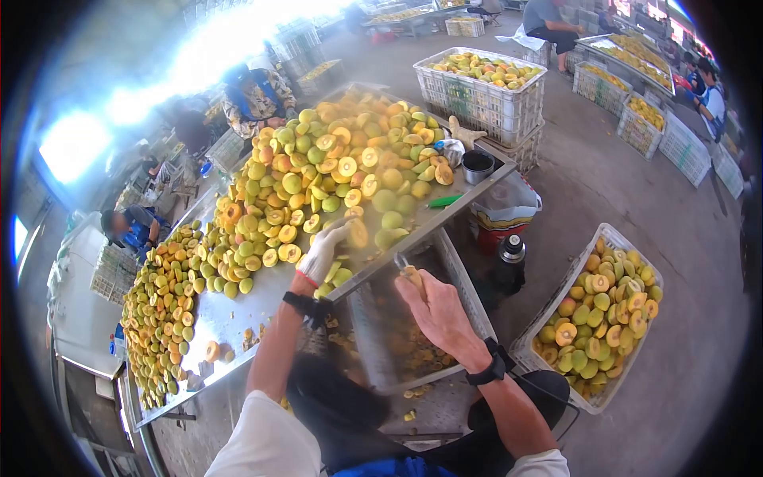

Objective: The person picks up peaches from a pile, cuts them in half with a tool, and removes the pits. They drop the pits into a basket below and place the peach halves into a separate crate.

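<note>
Pinching a tool (410,275) by its tan handle, the right hand (442,312) has its fingers curled and thumb laid along it. The tool's metal tip points up and away, just beside the near edge of the table (254,306); whether it touches that edge I cannot tell. The left hand (323,253), in a white glove, reaches over the same edge into the fruit. Its fingertips are at a blurred half (358,233); I cannot tell whether they close on it or only rest near it.

Both wrists bear black bands. Around the glove, the pile (298,183) of green and yellow fruit, whole and cut, spreads over the table and runs far to the left. To the right of the glove, on the table, lie a green object (443,202) and, near the corner, a dark cup (478,167).

Below the right hand, between the knees, is a bin (372,346) with yellow scraps (421,346). Farther right, a flask (513,250) stands by a sack (507,203), and a crate (522,350) of cut fruit sits on the floor. Beyond the table's corner a full basket (477,102) rests on another. Other people sit farther off among more crates.
</note>
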### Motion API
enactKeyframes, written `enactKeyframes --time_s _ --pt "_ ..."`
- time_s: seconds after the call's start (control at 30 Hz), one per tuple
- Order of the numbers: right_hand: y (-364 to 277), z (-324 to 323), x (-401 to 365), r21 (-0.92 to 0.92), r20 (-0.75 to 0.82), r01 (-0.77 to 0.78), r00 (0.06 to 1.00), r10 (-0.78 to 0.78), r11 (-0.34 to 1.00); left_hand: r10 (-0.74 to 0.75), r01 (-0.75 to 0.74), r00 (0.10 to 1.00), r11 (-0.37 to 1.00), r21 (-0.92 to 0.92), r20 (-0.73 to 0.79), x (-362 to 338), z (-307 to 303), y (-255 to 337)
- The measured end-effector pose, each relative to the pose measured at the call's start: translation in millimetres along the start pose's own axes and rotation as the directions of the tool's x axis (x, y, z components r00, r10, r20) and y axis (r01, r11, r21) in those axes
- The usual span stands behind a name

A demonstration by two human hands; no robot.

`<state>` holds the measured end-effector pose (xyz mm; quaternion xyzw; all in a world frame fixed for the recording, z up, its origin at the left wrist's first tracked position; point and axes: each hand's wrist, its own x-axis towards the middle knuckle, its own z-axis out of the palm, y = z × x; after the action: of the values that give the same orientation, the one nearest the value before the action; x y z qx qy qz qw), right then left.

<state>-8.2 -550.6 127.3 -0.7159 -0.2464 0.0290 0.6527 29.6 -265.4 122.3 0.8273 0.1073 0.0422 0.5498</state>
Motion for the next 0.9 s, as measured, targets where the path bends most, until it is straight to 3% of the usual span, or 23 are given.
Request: enactKeyframes --time_s 0.07,0.13,0.2,0.27,0.3,0.4,0.47,0.57,0.67,0.73,0.8,0.9 --pt "4.0 6.0 -3.2 -0.124 0.040 0.012 0.999 -0.008 0.992 -0.060 0.072 0.997 0.948 -0.309 0.050 -33.3 11.8 16.8" --pt "5.6 11.2 -6.0 -0.219 0.077 0.036 0.997 -0.020 0.975 -0.068 0.148 0.985 0.808 -0.571 0.159 -55.9 16.5 21.0" --pt "4.8 15.9 -9.4 -0.284 0.113 0.066 0.993 -0.035 0.956 0.052 0.044 0.984 0.857 -0.513 0.172 -76.0 23.3 31.1" --pt "-3.6 15.6 -10.6 -0.338 0.163 -0.011 0.984 0.070 0.941 -0.013 0.146 0.982 0.682 -0.717 0.188 -84.6 33.1 23.8" --pt "-6.6 15.2 -10.0 -0.368 0.185 -0.047 0.975 0.122 0.929 -0.022 0.142 0.984 0.686 -0.714 0.175 -87.9 37.7 25.6" --pt "2.0 20.3 -9.7 -0.368 0.146 0.079 0.989 -0.027 0.926 -0.029 0.144 0.986 0.658 -0.739 0.166 -94.2 46.8 28.0" --pt "1.1 22.4 -8.1 -0.306 0.140 0.059 0.990 -0.016 0.950 0.000 0.157 0.981 0.583 -0.797 0.193 -92.6 49.9 19.7" --pt "-7.1 22.6 -5.9 -0.240 0.148 0.000 0.988 0.037 0.971 0.011 0.094 0.992 0.585 -0.806 0.124 -93.8 54.7 25.6" --pt "12.4 30.0 -6.0 -0.259 0.130 -0.056 0.987 0.092 0.964 0.015 0.090 0.995 0.283 -0.955 0.098 -96.4 62.8 43.8" --pt "23.1 34.7 -5.7 -0.263 0.101 -0.069 0.990 0.098 0.962 0.101 -0.065 0.995 0.505 -0.861 -0.016 -96.4 64.5 42.0" --pt "25.8 38.6 -4.9 -0.236 0.071 -0.065 0.994 0.084 0.970 0.221 -0.164 0.975 0.615 -0.771 -0.031 -96.7 62.5 30.6" --pt "18.5 39.3 -5.0 -0.271 0.097 -0.087 0.988 0.117 0.959 0.328 -0.207 0.945 0.633 -0.746 0.015 -93.4 56.1 10.2"
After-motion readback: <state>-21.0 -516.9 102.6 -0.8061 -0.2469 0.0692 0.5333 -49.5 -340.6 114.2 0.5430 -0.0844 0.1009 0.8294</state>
